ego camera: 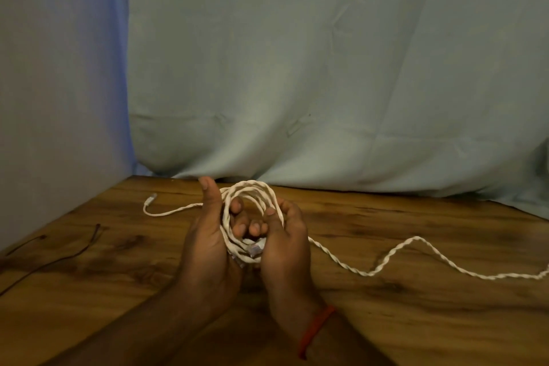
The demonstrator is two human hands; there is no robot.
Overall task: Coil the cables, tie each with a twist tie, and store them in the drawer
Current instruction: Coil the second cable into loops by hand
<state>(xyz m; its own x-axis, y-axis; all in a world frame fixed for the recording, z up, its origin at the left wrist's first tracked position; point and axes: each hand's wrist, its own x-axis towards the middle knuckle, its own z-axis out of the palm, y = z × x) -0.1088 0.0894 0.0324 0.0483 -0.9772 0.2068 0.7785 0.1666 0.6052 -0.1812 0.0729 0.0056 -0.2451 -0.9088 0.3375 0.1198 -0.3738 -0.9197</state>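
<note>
A white braided cable (252, 190) is wound into several loops held upright between both hands above the wooden table (386, 306). My left hand (205, 244) grips the coil's left side, thumb up. My right hand (285, 246) holds the right side, thumb pressed on the loops. A plug shows at the coil's bottom between the palms. One loose end with a small connector (152, 197) trails left on the table. The uncoiled length (416, 242) snakes right to the frame edge. No drawer is in view.
A thin dark cable or tie (74, 252) lies on the table at the left, running off the left edge. A pale blue-green cloth (326, 68) hangs behind the table. A wall stands at the left. A red band circles the right wrist.
</note>
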